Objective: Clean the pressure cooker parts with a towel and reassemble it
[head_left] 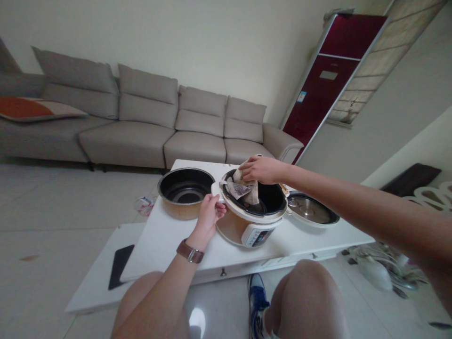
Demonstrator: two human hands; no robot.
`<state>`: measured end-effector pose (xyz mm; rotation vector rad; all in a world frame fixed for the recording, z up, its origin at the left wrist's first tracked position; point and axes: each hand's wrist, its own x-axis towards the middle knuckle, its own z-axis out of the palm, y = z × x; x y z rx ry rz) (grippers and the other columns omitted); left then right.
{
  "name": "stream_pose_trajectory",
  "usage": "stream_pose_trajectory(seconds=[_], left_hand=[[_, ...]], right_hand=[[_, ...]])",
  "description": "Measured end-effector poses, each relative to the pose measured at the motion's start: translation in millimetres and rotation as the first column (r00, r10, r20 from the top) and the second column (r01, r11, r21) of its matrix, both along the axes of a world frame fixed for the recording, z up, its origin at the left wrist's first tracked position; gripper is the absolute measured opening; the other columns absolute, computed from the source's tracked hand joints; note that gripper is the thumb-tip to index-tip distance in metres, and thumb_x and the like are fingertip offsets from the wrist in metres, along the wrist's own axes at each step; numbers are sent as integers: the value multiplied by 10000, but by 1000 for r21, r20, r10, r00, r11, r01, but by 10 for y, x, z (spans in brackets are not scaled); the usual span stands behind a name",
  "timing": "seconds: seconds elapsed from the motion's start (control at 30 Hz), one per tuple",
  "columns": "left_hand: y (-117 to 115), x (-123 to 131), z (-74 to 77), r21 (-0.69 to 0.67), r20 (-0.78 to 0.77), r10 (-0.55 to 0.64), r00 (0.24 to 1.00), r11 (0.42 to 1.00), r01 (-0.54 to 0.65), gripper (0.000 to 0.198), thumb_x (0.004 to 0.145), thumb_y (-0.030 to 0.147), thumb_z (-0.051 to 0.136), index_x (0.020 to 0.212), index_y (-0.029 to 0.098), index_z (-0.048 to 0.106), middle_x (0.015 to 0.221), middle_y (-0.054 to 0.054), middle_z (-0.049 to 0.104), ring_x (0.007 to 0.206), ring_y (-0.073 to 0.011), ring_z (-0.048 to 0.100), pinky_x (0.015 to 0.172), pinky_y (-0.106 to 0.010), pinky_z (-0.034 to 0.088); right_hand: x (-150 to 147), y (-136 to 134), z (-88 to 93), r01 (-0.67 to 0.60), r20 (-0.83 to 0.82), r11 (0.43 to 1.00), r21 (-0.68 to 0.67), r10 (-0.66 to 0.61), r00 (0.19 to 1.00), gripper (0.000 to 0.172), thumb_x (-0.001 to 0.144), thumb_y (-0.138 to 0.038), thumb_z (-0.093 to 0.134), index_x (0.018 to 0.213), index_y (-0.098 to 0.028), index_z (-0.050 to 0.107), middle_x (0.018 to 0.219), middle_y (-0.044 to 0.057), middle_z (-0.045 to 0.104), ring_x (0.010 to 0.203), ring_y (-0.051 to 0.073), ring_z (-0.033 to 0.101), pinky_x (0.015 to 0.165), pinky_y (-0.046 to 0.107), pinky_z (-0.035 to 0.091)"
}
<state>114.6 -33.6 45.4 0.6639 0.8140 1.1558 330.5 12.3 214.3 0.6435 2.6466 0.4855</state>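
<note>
With the left hand [208, 214] clamped on the handle [216, 189] and right hand [262, 169] on cloth [238, 190], tugging could slide the cooker [232, 223] off the surface's [157, 247] near edge.

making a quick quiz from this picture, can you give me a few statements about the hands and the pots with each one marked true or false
1. The left hand is on the white handle at the side of the cooker. True.
2. The right hand holds a metal spoon. False: it holds a cloth that hangs into the cooker.
3. A separate pot with a black inside stands to the left of the cooker. True.
4. The cooker's control panel faces the sofa. False: it faces the camera wearer's side.
5. The watch is on the right wrist. False: it is on the left one.
</note>
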Motion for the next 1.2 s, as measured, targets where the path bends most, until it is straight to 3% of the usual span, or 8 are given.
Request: stream_pose_trajectory(seconds=[0.13,0.2,0.3,0.47,0.63,0.9,1.03,1.2], left_hand=[[5,-3,-11,14,0,-3,1000,1000,3,312,768,387,754,829,213,501,585,44,599,490,-82,567,486,-161,390],[4,-4,-8,10,1,-2,1000,1000,2,294,779,374,742,830,214,501,583,43,599,491,-83,567,484,-161,389],[-8,-8,3,-3,9,-4,1000,1000,4,259,798,347,718,833,214,498,579,44,596,490,-83,565,480,-159,384],[-34,-19,31,3,18,-9,1000,1000,9,241,810,333,710,840,207,507,595,39,605,503,-79,571,493,-159,392],[-30,-20,29,5,15,-6,1000,1000,6,257,796,339,722,833,208,504,591,39,606,495,-80,567,487,-161,388],[5,-8,-20,23,17,-8,1000,1000,7,302,745,371,746,835,211,506,585,46,604,498,-83,570,482,-161,399],[15,-4,-28,8,12,2,1000,1000,-2,299,735,370,739,825,211,503,569,53,600,479,-82,561,466,-155,387],[-16,25,-6,-28,33,3,999,1000,-2,180,792,318,662,812,184,542,564,34,619,460,-87,568,458,-166,401]], right_hand=[[255,49,-300,194,-8,974,-116,-196,981,270,932,-76,516,895,-191,757,1157,113,771,1271,237,577,1075,376,331],[421,-5,-414,459,-52,871,-175,-474,879,258,859,-20,558,790,-169,757,1047,118,791,1165,233,633,1058,351,358],[597,-127,-491,611,-58,772,-174,-628,776,221,745,17,614,744,-140,769,806,116,774,952,238,689,960,350,425],[544,-234,-427,696,48,695,-179,-700,712,357,642,14,679,879,-214,818,806,73,780,810,233,701,811,339,486],[405,-340,-344,638,41,763,-102,-638,769,375,747,18,615,991,-190,809,957,150,793,983,283,721,915,393,478],[388,-417,-346,762,83,525,-379,-801,593,473,652,-21,641,1059,-201,801,946,66,800,862,235,717,778,302,511],[416,-430,-177,683,-8,312,-661,-912,410,404,611,-103,658,998,-157,762,807,22,765,731,193,688,663,243,510],[382,-664,78,313,-186,161,-936,-981,-52,369,590,-190,739,952,-198,671,754,30,751,631,199,695,566,257,547]])
